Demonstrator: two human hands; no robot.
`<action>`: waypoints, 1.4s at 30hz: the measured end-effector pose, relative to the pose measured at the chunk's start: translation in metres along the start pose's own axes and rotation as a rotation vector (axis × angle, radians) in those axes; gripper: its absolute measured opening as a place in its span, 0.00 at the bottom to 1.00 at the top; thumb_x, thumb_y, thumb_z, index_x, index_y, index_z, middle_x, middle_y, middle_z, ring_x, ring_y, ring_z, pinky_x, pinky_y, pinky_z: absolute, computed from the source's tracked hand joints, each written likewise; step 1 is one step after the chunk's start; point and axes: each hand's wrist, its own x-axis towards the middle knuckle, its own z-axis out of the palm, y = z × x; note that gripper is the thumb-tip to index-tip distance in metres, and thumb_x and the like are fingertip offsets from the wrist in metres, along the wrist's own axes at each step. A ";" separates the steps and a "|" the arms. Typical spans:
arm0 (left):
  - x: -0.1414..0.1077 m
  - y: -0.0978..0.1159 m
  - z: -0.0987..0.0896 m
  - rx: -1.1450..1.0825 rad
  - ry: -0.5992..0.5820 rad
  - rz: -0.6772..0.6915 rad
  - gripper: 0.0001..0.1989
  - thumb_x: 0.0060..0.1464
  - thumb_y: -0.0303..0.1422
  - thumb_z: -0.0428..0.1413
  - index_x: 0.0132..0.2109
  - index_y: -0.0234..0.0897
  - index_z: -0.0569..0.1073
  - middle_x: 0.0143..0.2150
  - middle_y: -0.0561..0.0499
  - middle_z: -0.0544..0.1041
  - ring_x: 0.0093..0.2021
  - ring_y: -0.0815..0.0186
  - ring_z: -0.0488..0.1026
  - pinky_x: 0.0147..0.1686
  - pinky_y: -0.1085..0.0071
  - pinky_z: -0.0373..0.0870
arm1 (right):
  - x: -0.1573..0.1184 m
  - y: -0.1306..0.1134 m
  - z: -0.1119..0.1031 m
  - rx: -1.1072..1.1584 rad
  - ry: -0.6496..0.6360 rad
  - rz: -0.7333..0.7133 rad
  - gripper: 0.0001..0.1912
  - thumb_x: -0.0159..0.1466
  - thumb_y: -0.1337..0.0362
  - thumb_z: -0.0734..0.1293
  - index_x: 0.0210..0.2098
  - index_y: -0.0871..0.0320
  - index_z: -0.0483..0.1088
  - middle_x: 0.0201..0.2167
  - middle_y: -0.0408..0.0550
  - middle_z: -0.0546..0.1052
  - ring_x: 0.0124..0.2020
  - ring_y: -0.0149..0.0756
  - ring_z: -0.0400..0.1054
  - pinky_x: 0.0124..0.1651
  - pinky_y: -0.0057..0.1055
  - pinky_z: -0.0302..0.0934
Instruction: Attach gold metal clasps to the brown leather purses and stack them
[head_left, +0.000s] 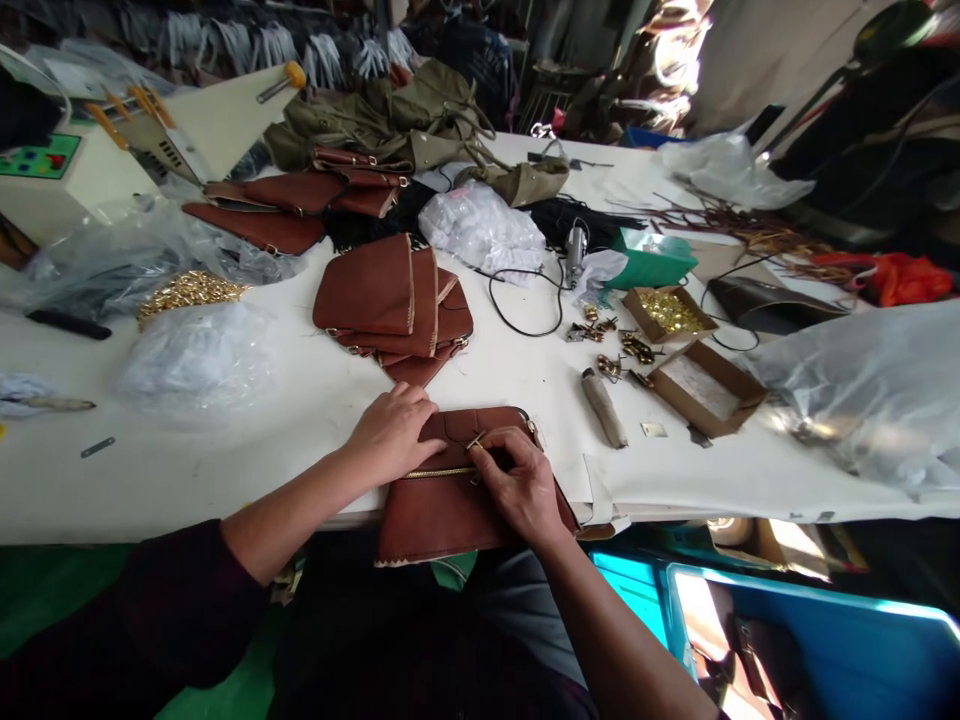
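Head view: brown leather piece (450,515) with brass zipper (439,473) lay at near edge of white table (300,480), lower part overhanging. Left hand (396,432) rested on its upper left part, fingers together, grasping nothing visible. Right hand (519,478) pinched small metal fitting (475,441) between thumb and fingers, just above zipper. Beyond left hand: stack of brown leather pieces (397,305). To right: taped tool (604,408), open cardboard box (706,390), second box (669,313) holding gold-coloured parts. Far left: clear plastic bag (196,355).
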 end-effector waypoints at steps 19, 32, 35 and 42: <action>0.017 0.009 -0.039 -0.511 -0.378 -0.041 0.05 0.54 0.33 0.59 0.39 0.39 0.76 0.34 0.53 0.78 0.36 0.62 0.74 0.34 0.69 0.63 | -0.003 0.000 0.002 0.003 0.016 0.004 0.06 0.69 0.62 0.72 0.35 0.53 0.75 0.34 0.44 0.78 0.39 0.39 0.72 0.46 0.37 0.65; -0.009 0.029 -0.069 -0.831 -0.487 0.020 0.22 0.51 0.32 0.60 0.54 0.39 0.83 0.43 0.53 0.84 0.40 0.61 0.77 0.38 0.72 0.67 | -0.034 -0.036 -0.014 0.067 0.084 -0.017 0.07 0.69 0.61 0.72 0.33 0.53 0.75 0.33 0.44 0.79 0.37 0.38 0.73 0.45 0.36 0.66; -0.022 0.047 -0.081 -0.857 -0.460 0.001 0.20 0.50 0.34 0.61 0.50 0.41 0.85 0.38 0.54 0.84 0.36 0.61 0.77 0.34 0.72 0.68 | -0.046 -0.045 -0.021 0.062 0.077 -0.015 0.08 0.69 0.60 0.72 0.34 0.53 0.75 0.34 0.45 0.79 0.38 0.39 0.73 0.44 0.37 0.66; -0.050 0.085 -0.093 -0.794 -0.317 0.037 0.18 0.48 0.31 0.60 0.46 0.42 0.86 0.37 0.55 0.85 0.40 0.58 0.80 0.39 0.71 0.72 | -0.068 -0.073 -0.039 0.030 0.045 -0.067 0.09 0.70 0.60 0.70 0.33 0.54 0.72 0.32 0.45 0.75 0.37 0.38 0.71 0.42 0.36 0.65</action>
